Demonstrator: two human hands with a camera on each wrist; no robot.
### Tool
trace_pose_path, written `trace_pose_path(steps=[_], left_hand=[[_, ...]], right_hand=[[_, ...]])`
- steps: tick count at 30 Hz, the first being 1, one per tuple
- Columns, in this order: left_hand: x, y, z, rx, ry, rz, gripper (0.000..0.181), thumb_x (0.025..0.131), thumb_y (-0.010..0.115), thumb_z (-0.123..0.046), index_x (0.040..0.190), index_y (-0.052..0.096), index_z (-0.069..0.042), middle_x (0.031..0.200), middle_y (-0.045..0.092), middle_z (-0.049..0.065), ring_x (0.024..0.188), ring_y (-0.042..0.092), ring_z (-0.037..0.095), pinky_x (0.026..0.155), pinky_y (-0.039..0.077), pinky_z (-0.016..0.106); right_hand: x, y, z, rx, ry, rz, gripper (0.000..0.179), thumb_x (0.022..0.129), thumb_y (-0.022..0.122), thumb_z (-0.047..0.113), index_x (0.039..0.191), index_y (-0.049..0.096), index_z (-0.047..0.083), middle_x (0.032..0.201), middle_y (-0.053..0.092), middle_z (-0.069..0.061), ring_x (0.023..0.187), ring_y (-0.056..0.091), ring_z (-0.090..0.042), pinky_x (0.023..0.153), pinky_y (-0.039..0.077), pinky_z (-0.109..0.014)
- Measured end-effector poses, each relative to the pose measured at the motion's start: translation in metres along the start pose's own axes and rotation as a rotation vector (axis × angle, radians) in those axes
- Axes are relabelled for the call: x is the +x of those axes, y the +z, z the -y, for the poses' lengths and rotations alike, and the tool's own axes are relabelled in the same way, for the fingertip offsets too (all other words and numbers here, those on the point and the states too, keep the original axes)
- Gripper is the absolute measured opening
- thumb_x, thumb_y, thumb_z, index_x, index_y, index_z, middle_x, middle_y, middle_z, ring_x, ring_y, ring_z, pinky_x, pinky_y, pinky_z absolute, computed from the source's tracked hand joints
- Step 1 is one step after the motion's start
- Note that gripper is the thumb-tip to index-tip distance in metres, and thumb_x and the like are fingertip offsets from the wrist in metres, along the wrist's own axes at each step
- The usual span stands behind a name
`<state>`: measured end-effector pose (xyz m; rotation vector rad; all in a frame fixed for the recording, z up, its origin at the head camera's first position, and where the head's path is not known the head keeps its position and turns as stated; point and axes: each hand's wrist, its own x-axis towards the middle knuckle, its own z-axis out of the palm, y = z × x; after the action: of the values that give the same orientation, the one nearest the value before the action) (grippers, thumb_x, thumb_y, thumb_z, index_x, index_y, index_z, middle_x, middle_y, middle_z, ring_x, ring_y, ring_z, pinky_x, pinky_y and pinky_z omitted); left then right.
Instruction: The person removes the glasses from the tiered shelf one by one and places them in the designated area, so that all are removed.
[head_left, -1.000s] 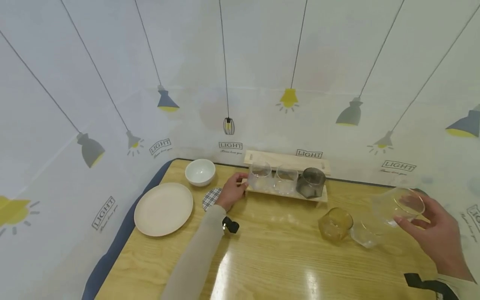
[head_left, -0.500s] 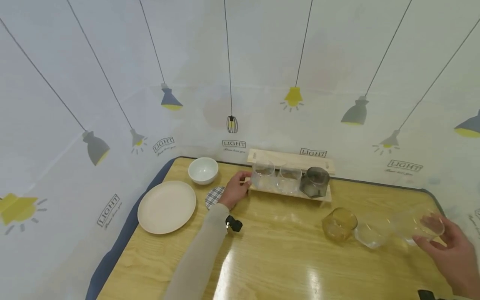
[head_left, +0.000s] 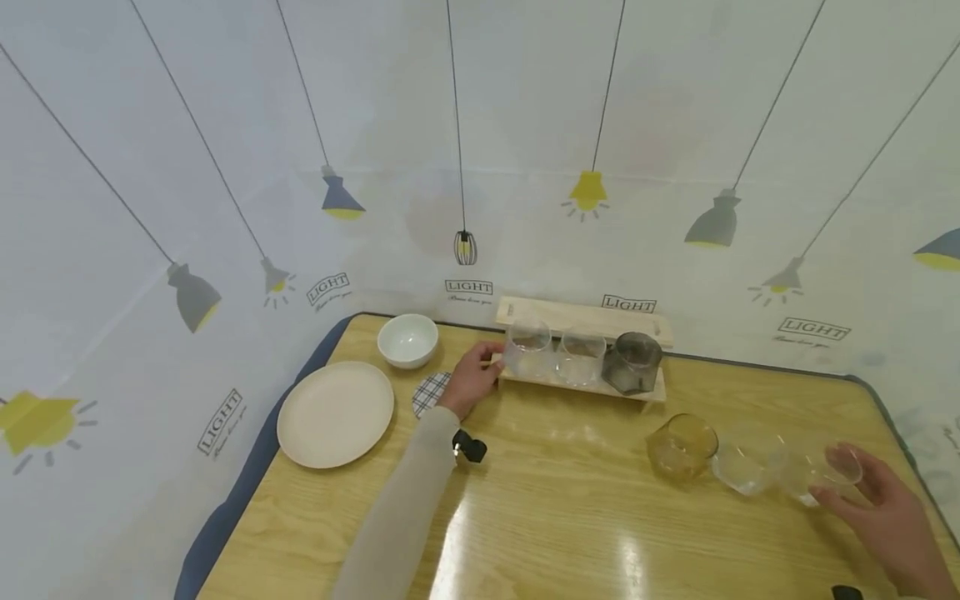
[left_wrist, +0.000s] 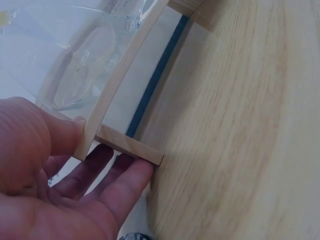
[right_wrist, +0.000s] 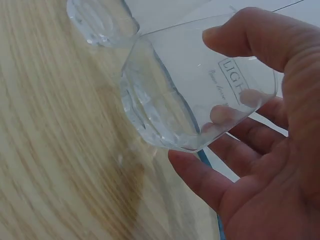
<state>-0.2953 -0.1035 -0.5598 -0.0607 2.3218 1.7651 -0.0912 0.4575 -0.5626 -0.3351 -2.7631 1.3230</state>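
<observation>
Your right grip (head_left: 881,510) grasps a clear, faceted glass tumbler (head_left: 808,473) near its rim, beside a matching clear glass (head_left: 744,467) on the yellowish wood-grained surface (head_left: 555,500); sideways drift could knock that neighbour. Your left grip (head_left: 471,379) pinches the pale wooden rack (head_left: 585,317); a tug could topple its smoky-grey glass tumbler (head_left: 632,364).

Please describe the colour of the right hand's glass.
The glass is clear and colourless, best in the right wrist view.

Cream plate (head_left: 335,415), white bowl (head_left: 407,342), checked coaster (head_left: 429,396)
</observation>
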Motion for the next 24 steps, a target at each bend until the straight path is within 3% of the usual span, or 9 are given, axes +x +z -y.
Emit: trace_pose_path(steps=[8, 12, 18, 22, 24], left_hand=[[-0.001, 0.000, -0.001, 0.017, -0.011, -0.004, 0.032, 0.109, 0.061, -0.021, 0.141, 0.062, -0.020, 0.155, 0.051, 0.013, 0.133, 0.059, 0.030, 0.089, 0.061, 0.035], [-0.001, 0.000, -0.001, 0.005, -0.018, -0.002, 0.032, 0.108, 0.062, -0.021, 0.140, 0.063, -0.021, 0.154, 0.051, 0.013, 0.132, 0.059, 0.029, 0.088, 0.061, 0.035], [0.000, 0.000, -0.002, -0.012, -0.014, 0.000, 0.031, 0.108, 0.062, -0.020, 0.139, 0.064, -0.021, 0.152, 0.052, 0.013, 0.127, 0.060, 0.028, 0.086, 0.060, 0.034], [0.000, -0.001, -0.001, -0.011, -0.020, 0.006, 0.030, 0.108, 0.063, -0.021, 0.138, 0.064, -0.022, 0.153, 0.051, 0.012, 0.129, 0.060, 0.028, 0.087, 0.060, 0.034], [0.000, -0.002, -0.001, -0.020, -0.018, 0.009, 0.030, 0.108, 0.062, -0.021, 0.139, 0.063, -0.022, 0.153, 0.051, 0.013, 0.128, 0.060, 0.027, 0.087, 0.060, 0.034]], right_hand=[[0.002, 0.002, -0.008, 0.014, -0.045, 0.027, 0.087, 0.101, 0.074, 0.032, 0.170, 0.020, 0.030, 0.134, 0.039, 0.043, 0.123, 0.030, 0.029, 0.073, 0.049, -0.003], [0.002, 0.002, -0.007, 0.012, -0.014, 0.039, 0.089, 0.102, 0.073, 0.035, 0.171, 0.015, 0.032, 0.137, 0.036, 0.043, 0.134, 0.023, 0.024, 0.072, 0.045, -0.002], [0.001, 0.002, -0.006, 0.034, 0.017, 0.036, 0.090, 0.103, 0.072, 0.035, 0.171, 0.013, 0.033, 0.143, 0.035, 0.039, 0.155, 0.011, 0.004, 0.073, 0.044, -0.001], [0.000, -0.001, 0.000, 0.039, -0.048, 0.020, 0.088, 0.105, 0.070, 0.027, 0.171, 0.012, 0.032, 0.152, 0.032, 0.035, 0.144, 0.018, 0.019, 0.088, 0.038, 0.002], [0.001, -0.004, 0.008, 0.049, -0.094, -0.028, 0.085, 0.104, 0.070, 0.019, 0.170, 0.018, 0.032, 0.151, 0.035, 0.035, 0.138, 0.025, 0.023, 0.096, 0.033, 0.004]])
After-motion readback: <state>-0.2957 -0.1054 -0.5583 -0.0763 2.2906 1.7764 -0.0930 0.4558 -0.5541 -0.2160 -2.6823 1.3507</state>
